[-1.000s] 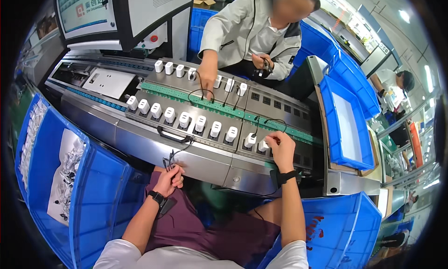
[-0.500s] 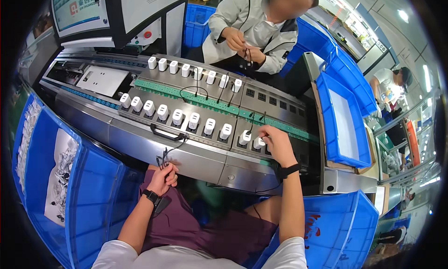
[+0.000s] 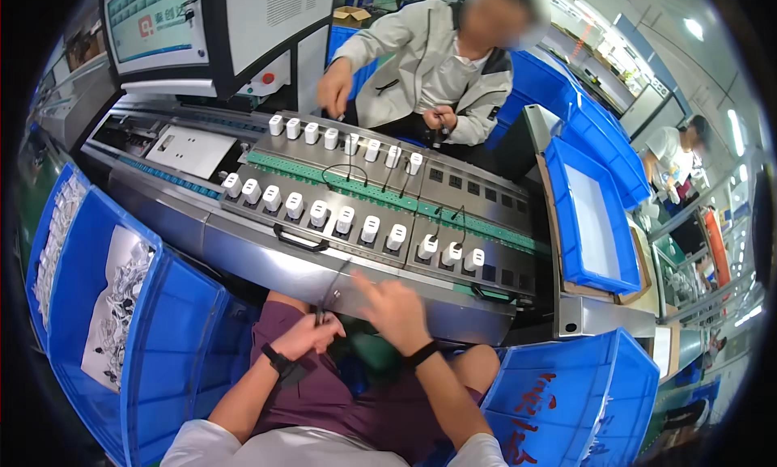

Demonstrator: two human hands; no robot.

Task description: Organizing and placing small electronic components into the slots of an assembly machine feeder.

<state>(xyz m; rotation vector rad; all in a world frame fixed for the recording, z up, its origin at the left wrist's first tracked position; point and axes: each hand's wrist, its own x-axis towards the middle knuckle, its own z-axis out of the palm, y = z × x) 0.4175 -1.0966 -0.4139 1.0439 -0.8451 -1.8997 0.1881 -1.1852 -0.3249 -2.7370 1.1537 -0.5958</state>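
Above my lap, my left hand [image 3: 309, 335] is closed around thin dark cables [image 3: 329, 299], whose ends stick up past the fingers. My right hand [image 3: 395, 312], away from the machine's sockets and just right of the cables, is smeared by motion, so I cannot make out its grip. White charger plugs [image 3: 371, 230] stand in a near row along the metal fixture. A second row of white chargers [image 3: 372, 150] lines the far side. Between the rows runs a green strip [image 3: 388, 197]. Several dark cables reach from it to chargers in both rows.
Across the machine a co-worker [image 3: 421, 62] holds small dark items and reaches toward the far row. Blue bins [image 3: 174, 321] with white parts stand at my left. A blue tray [image 3: 572, 224] lies at the right end. A black handle [image 3: 299, 240] juts from the front edge.
My right hand has left the right end of the near row, where another charger now shows, and come back beside my left. The co-worker's arm has reached out toward the far row.
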